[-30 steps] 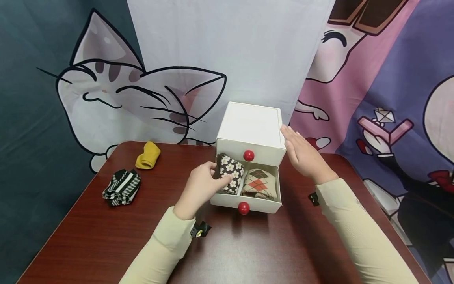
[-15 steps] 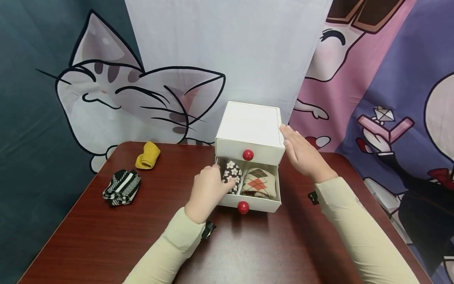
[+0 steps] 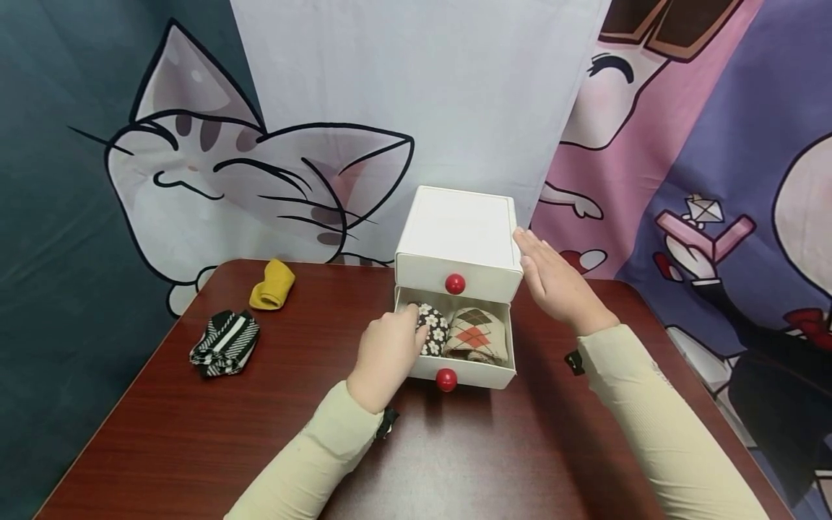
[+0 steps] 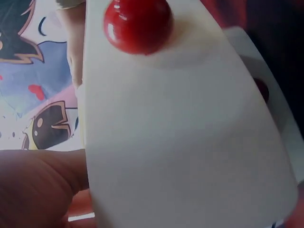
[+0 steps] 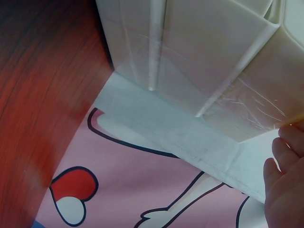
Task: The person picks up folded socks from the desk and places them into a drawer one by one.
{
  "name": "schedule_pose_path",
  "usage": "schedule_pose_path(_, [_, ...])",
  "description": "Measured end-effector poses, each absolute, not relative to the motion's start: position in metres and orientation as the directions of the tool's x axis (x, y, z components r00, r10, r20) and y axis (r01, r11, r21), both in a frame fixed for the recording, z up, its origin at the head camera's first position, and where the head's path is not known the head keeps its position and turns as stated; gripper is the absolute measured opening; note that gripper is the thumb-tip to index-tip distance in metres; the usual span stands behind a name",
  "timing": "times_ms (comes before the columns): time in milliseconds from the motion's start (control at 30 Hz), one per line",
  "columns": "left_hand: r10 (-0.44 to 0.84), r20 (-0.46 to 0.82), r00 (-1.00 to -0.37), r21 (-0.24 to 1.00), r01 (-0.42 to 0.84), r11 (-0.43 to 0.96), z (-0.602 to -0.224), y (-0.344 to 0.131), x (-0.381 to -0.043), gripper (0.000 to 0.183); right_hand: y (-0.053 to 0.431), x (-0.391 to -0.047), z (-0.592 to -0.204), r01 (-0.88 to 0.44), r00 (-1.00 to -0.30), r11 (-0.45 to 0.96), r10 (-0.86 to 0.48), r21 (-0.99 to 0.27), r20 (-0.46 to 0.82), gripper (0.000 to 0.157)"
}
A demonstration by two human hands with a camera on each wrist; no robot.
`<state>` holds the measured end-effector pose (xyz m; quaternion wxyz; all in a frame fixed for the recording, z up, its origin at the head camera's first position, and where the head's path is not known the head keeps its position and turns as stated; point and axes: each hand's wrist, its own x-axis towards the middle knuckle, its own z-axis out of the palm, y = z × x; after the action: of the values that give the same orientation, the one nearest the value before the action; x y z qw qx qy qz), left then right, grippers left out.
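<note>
From here I see the left hand (image 3: 386, 354) at the dark, white-flowered rolled sock (image 3: 434, 334) inside the open white lower drawer (image 3: 484, 375), grip hidden; the right hand (image 3: 560, 283), straight-fingered, touches the white box (image 3: 458, 224).

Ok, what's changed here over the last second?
The left hand moved right, over the open drawer, and the flowered sock went lower into it; whether it's still gripped is unclear. The right hand stayed beside the white box; argyle sock, yellow sock and striped sock stayed put.
</note>
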<state>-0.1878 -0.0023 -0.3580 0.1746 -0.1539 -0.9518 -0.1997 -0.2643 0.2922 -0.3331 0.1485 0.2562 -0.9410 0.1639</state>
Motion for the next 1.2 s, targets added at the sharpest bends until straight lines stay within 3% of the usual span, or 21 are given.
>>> schedule_pose_path(200, [0.201,0.452,-0.869,0.254,0.341,0.905,-0.359,-0.007,-0.187,0.013,0.292,-0.264,-0.334,-0.525,-0.830,0.817,-0.429,-0.240,0.356,0.053])
schedule_pose_path(633, [0.114,0.504,-0.856,0.457,0.376,0.806,-0.369,-0.031,-0.192,0.007,0.291,-0.264,-0.333,-0.522,-0.832,0.817,-0.426,-0.244,0.354,0.053])
schedule_pose_path(933, [0.179,0.348,-0.920,0.807,0.391,0.443,-0.364,-0.041,-0.175,0.007,0.291,-0.263,-0.333,-0.522,-0.834,0.816,-0.426,-0.249,0.352,0.053])
schedule_pose_path(1067, [0.297,0.227,-0.927,0.909,0.311,0.276,-0.364,-0.042,-0.165,0.008,0.291,-0.263,-0.332,-0.523,-0.833,0.815,-0.427,-0.250,0.351,0.053])
schedule_pose_path(1200, [0.435,0.094,-0.895,0.966,0.189,0.179,-0.371,-0.040,-0.160,0.013,0.292,-0.263,-0.333,-0.522,-0.834,0.815,-0.426,-0.252,0.352,0.053])
